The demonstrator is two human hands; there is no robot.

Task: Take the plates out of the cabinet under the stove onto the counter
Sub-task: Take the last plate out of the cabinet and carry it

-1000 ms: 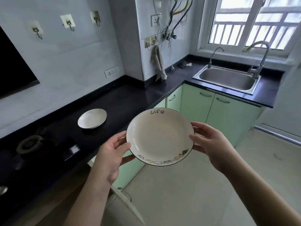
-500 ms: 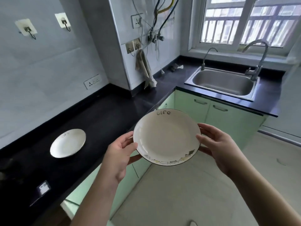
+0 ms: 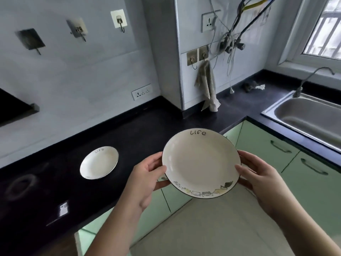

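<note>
Above counter edge: both hands grip plate rim.

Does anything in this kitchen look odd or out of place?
Mostly the loose wires dangling in a tangle below the wall socket. A crumpled scrap lies on the counter near the sink. The plates look intact.

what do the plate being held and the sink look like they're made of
Held plate: probably glazed ceramic, given its glossy cream surface, thin dark rim and printed "life" lettering. Sink: likely stainless steel, given its brushed grey metallic sheen and soft reflections.
</note>
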